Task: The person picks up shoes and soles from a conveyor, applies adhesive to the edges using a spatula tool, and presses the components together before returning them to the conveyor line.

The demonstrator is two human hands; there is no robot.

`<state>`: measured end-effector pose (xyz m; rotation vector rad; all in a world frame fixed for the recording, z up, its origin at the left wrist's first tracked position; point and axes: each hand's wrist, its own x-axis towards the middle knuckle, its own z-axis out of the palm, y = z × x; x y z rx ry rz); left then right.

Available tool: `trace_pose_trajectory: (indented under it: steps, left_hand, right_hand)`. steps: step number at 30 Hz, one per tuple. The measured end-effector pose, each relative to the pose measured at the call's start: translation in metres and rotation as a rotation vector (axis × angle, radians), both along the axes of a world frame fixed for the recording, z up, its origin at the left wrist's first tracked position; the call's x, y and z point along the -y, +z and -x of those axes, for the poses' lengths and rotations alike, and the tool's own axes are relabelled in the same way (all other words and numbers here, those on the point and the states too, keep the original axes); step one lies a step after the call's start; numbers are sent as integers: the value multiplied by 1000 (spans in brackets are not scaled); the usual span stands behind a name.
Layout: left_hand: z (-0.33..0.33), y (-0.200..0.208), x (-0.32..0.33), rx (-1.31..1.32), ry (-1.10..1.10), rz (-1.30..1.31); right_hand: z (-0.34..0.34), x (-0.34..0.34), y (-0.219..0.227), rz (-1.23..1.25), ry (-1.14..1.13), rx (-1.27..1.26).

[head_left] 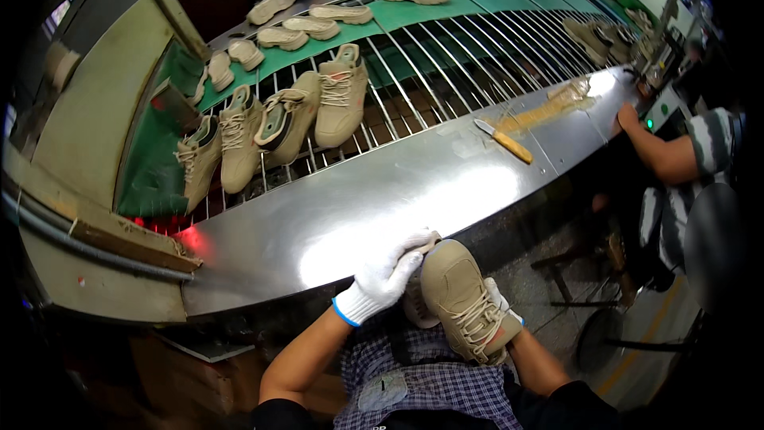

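Note:
In front of my lap, at the near edge of the metal table, I hold a beige lace-up shoe (458, 287) with its toe pointing up and away. My right hand (499, 297), in a white glove, is closed around the shoe's right side, mostly hidden behind it. On the other side, my left hand (383, 272), in a white glove with a blue cuff edge, is closed on a pale beige shoe sole (419, 308). The sole lies close beside the shoe and is largely covered by it and the glove; whether they touch cannot be told.
A yellow-handled knife (511, 146) lies on the metal table (382, 191) beside a brownish glue patch (529, 117). Beyond, several shoes (341, 95) stand on the metal bars, and loose soles (310, 27) lie on a green belt (477, 1). Co-workers sit opposite and at right (676, 155).

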<state>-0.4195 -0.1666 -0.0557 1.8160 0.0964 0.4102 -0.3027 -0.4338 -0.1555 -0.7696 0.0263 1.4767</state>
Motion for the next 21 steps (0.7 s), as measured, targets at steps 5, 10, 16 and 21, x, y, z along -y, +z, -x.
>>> trace_pose_trajectory:
  steps: [5,10,16,21]
  left_hand:
    - [7,1,3,-10,188,-72]
    - [17,19,9,-88,223,-99]
    - [37,22,12,-129,307,-81]
    - [49,21,17,-133,335,-34]
  right_hand:
    - [13,-6,-11,4,68,-158]
    - [17,-13,-18,4,109,-228]
    - [12,-27,-8,-95,145,-4]
    - [14,-30,-6,-134,154,154]
